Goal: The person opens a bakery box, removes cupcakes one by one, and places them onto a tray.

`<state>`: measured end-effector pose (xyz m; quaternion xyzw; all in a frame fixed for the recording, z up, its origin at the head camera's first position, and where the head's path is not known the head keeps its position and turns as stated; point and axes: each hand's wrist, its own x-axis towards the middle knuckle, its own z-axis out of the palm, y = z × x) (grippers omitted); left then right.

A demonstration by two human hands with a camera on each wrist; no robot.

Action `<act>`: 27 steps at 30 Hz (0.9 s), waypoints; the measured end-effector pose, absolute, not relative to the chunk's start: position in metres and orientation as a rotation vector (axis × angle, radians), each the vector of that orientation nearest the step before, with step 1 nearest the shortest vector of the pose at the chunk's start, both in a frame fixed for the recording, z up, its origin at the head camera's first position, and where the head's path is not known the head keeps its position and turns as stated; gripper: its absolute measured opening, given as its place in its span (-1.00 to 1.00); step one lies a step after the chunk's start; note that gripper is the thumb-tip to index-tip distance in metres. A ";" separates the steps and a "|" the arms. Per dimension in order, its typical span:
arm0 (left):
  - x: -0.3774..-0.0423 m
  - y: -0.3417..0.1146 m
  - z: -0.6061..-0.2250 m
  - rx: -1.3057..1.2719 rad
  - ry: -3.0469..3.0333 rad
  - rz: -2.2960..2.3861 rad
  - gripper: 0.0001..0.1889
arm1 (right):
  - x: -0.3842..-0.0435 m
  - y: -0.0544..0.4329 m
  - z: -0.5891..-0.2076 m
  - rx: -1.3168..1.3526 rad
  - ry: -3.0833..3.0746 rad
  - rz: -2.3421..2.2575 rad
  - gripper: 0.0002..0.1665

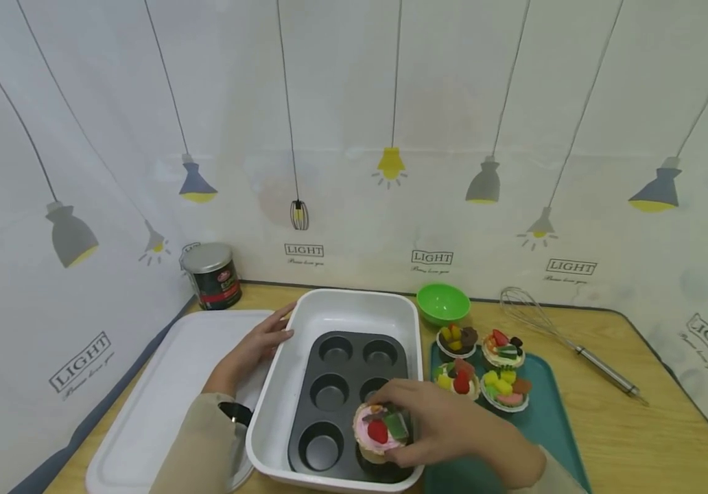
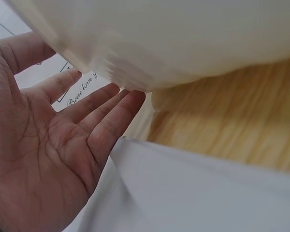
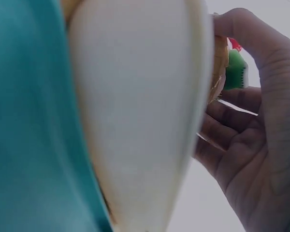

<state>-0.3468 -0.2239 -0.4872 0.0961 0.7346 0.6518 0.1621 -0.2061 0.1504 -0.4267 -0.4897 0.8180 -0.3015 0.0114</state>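
Observation:
My right hand (image 1: 434, 418) pinches a cupcake (image 1: 379, 433) between thumb and fingers. It has pink cream with red and green toppings, and sits over the near right cup of a dark muffin tin (image 1: 344, 436). The tin lies inside a deep white rectangular tub (image 1: 270, 405). In the right wrist view the cupcake (image 3: 220, 67) shows beyond the tub's outer wall (image 3: 140, 96). My left hand (image 1: 261, 346) rests against the tub's left side. Seen in the left wrist view, its extended fingers (image 2: 106, 121) touch the wall from outside.
Several fruit-topped cupcakes (image 1: 505, 390) stand on a teal tray (image 1: 548, 412) at the right. Behind are a green bowl (image 1: 443, 304) and a whisk (image 1: 597, 363). A white lid (image 1: 169, 398) lies at the left, with a dark canister (image 1: 213, 276) at the back.

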 end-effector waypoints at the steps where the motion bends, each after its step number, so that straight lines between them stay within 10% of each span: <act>1: -0.347 -0.224 -0.487 0.274 2.099 1.858 -0.34 | -0.206 0.153 -0.424 -1.518 2.565 -0.940 -0.32; 27: -0.346 -0.225 -0.487 0.232 2.086 1.861 -0.35 | -0.218 0.190 -0.396 -1.549 2.657 -1.068 -0.32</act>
